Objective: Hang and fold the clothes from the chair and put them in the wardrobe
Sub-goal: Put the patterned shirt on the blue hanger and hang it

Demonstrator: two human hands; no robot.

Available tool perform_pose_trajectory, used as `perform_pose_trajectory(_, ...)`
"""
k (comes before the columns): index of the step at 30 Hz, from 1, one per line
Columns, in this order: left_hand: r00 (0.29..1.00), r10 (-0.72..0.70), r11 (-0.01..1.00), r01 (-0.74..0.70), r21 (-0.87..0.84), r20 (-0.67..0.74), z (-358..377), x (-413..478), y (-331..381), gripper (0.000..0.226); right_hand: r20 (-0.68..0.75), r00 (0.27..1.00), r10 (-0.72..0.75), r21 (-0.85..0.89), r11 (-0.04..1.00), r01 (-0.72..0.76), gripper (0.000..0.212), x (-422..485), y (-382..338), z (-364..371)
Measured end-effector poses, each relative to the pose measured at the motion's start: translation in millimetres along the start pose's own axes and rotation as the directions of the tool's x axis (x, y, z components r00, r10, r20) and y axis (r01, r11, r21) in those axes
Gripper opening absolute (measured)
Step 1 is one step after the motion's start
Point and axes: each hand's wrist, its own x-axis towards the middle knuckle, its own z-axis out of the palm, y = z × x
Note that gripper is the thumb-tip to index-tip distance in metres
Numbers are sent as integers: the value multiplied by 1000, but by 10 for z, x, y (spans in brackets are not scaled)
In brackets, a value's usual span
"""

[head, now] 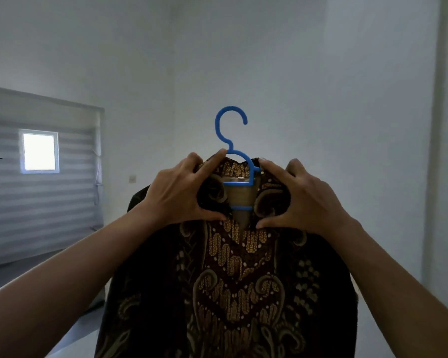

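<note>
A dark brown batik shirt (233, 280) with gold patterns hangs on a blue plastic hanger (230, 125), held up in front of me at chest height. The hanger's hook points up and stands free above the collar. My left hand (176, 192) pinches the left side of the collar between thumb and fingers. My right hand (303, 197) pinches the right side of the collar the same way. The hanger's shoulders are hidden inside the shirt. Neither the chair nor the wardrobe is in view.
A window with a striped roller blind (42, 192) fills the left wall, with a small bright pane in it. A white wall (269, 60) lies straight ahead. A wall switch (132, 178) sits left of the shirt.
</note>
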Motion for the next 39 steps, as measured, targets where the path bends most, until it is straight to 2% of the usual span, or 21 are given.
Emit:
perform_pose_trajectory(4,999,7,999,-9,-37,-51,-431,-201,-30,125,-37,999,10,-149,989,-16,115,-134,-507,-390)
perform_pose_trajectory(7,997,4,996,-11,-83,-79,-760,-427,-59,126,-91,996,11,-212,977,-30,103,-279,-948,-698)
perform_pose_trajectory(11,995,15,989,-29,-146,-96,-1165,-679,39,125,-90,996,25,-275,960,-49,99,-511,-1486,-1113)
perform_pose_trajectory(16,981,109,950,-150,-274,-160,-1625,-724,414,125,-49,982,183,-352,917,-188,105,-940,-1960,-1895)
perform_pose_trajectory(20,956,156,852,-258,-456,-248,-1983,-669,802,117,-45,958,282,-450,851,-271,107,-1312,-2214,-2673)
perform_pose_trajectory(24,927,178,766,-341,-545,-329,-2318,-557,1283,115,-58,931,360,-540,774,-332,106,-1636,-2397,-3384)
perform_pose_trajectory(31,869,226,655,-471,-592,-441,-2938,-368,2454,112,-128,864,487,-668,602,-438,105,-2460,-2559,-4468)
perform_pose_trajectory(35,844,253,579,-524,-624,-474,-3334,-326,3325,111,-193,796,574,-708,480,-518,103,-3058,-2630,-5096)
perform_pose_trajectory(39,828,284,520,-557,-647,-484,-3694,-351,4195,110,-283,694,662,-685,367,-629,103,-3679,-2668,-5603)
